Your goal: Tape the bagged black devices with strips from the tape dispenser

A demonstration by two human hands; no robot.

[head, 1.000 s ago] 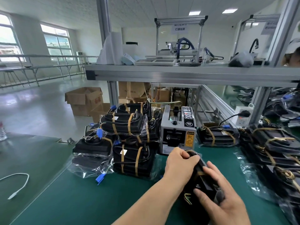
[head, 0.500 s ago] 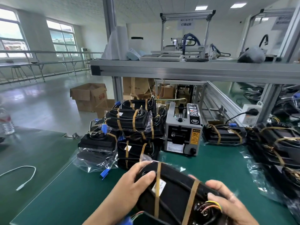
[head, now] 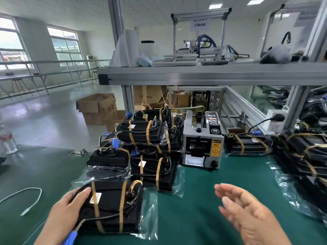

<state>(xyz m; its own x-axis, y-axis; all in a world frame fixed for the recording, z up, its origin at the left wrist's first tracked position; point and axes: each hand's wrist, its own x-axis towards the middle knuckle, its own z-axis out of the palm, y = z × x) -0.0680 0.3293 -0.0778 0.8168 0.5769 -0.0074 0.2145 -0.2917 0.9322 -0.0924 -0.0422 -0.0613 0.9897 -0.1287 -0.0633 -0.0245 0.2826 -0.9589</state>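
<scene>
At the near left edge of the table, a bagged device, taped twice, lay flat, left hand gripping its left end. Right hand hovered apart, fingers spread. Tape dispenser stood toward the far edge.

The one wide-angle head camera is looking forward and down over the green bench mat, sitting close above it, facing the tape dispenser.

Bright, even light comes from ceiling panels and overexposed windows at left. Plastic bags glint. The right hand is motion-blurred; straight lines bow toward the edges.
</scene>
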